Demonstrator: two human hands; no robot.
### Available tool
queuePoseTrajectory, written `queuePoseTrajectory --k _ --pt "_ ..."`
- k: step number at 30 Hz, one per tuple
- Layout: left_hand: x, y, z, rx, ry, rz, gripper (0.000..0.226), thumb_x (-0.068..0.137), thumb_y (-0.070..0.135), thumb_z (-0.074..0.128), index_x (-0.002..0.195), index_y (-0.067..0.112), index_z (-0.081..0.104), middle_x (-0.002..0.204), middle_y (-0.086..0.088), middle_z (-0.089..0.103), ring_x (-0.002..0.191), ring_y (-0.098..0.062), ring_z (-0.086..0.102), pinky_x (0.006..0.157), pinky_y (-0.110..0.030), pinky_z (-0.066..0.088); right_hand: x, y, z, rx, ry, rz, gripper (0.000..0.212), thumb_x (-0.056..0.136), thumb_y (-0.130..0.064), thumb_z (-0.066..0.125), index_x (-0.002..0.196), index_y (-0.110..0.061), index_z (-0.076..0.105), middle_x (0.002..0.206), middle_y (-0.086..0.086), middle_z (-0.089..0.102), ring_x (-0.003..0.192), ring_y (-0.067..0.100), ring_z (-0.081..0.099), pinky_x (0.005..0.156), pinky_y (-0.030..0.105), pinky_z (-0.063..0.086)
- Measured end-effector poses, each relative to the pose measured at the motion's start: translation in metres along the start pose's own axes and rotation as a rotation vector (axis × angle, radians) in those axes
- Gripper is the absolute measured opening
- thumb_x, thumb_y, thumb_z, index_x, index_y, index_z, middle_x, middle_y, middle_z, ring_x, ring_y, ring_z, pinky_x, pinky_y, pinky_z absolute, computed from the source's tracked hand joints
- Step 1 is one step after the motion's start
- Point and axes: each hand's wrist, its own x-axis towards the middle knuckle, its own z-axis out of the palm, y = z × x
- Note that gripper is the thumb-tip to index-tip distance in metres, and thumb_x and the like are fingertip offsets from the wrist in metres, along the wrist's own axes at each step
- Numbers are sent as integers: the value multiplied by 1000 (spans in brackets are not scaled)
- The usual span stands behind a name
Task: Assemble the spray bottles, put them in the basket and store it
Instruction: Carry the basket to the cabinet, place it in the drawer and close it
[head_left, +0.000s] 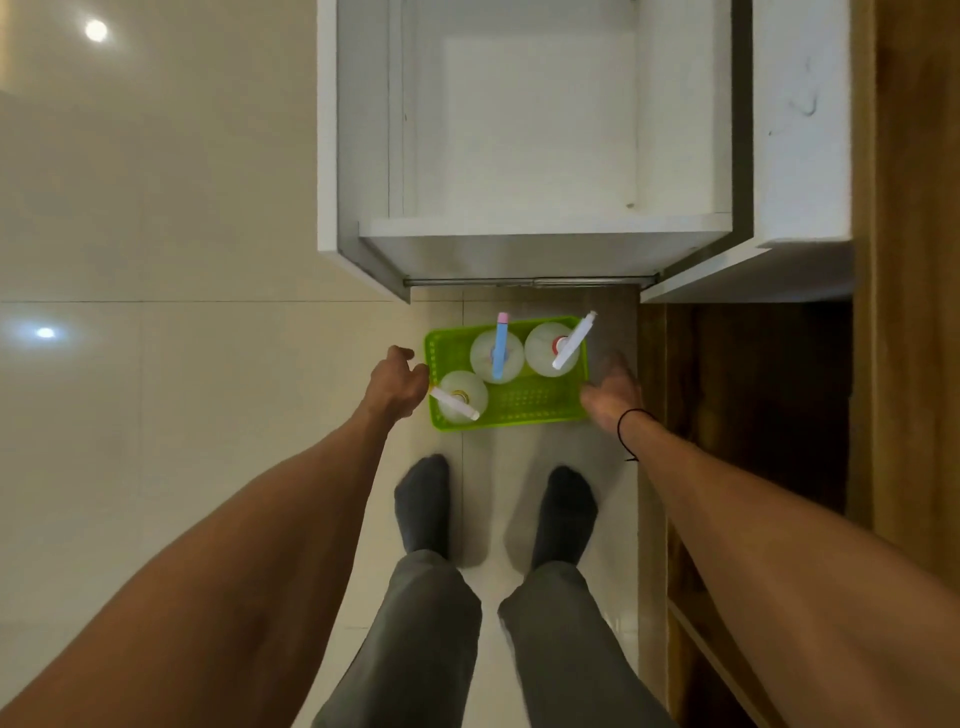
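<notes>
Basket (524, 402) with three spray bottles sits between both hands.

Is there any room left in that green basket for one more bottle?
Yes: the basket is bare in its near right corner, beside the right hand. Three spray bottles crowd its far side and near left corner. The open cabinet above looks empty.
</notes>
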Motion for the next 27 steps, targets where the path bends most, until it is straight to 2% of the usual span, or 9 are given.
queuePoseTrajectory --k 4,6,8,12,14,17,22,24,27 --pt "32 -9 18 -283 -70 -131 59 103 28 55 158 19 38 151 -17 50 129 -34 54 100 -59 54 31 7 13 17 -67 -24 70 87 1 56 151 -19 39 140 13 57 128 37 58 85 32 46" --pt "43 -16 21 -513 -181 -238 57 97 37 60 151 22 50 153 -13 49 143 -34 45 111 -70 40 44 12 21 31 -73 -47 70 86 4 52 150 -24 41 136 11 60 122 35 60 81 32 45" --pt "48 -26 25 -619 -229 -296 50 93 45 59 140 27 59 151 -10 51 145 -33 43 116 -75 30 54 17 29 39 -71 -60 71 88 4 48 150 -28 40 136 12 60 117 33 60 82 33 46" --pt "57 -47 36 -588 -313 -297 41 104 49 50 133 23 59 148 -17 56 138 -36 52 114 -70 38 68 21 43 -4 -45 -58 77 95 5 41 161 -30 25 146 18 53 129 40 57 99 43 51" --pt "60 -51 44 -593 -335 -273 39 107 50 47 125 19 62 140 -21 61 119 -34 63 101 -57 52 71 23 47 -41 -21 -64 76 98 3 38 164 -30 20 153 18 47 136 41 52 107 45 48" --pt "55 -53 50 -572 -329 -235 46 108 53 42 130 17 61 130 -17 66 105 -28 66 85 -45 55 65 27 47 -50 5 -69 65 100 -3 36 160 -27 27 150 20 47 134 41 52 111 52 47" --pt "19 -42 43 -538 -304 -238 57 108 56 41 145 15 56 143 -18 59 133 -37 57 105 -54 50 21 31 27 -2 16 -13 57 106 -16 38 161 -26 26 154 18 45 138 40 50 115 52 44" --pt "-6 -33 32 -519 -295 -240 59 108 57 40 147 16 55 145 -18 60 135 -37 57 107 -55 50 -5 28 13 20 23 7 58 109 -22 36 165 -29 20 159 17 42 143 38 46 118 50 40" --pt "-54 -15 6 -494 -306 -232 58 108 58 37 145 17 55 143 -17 62 131 -36 58 104 -54 51 -51 18 -13 13 44 12 56 106 -12 39 160 -26 31 149 20 47 138 42 50 110 47 45"
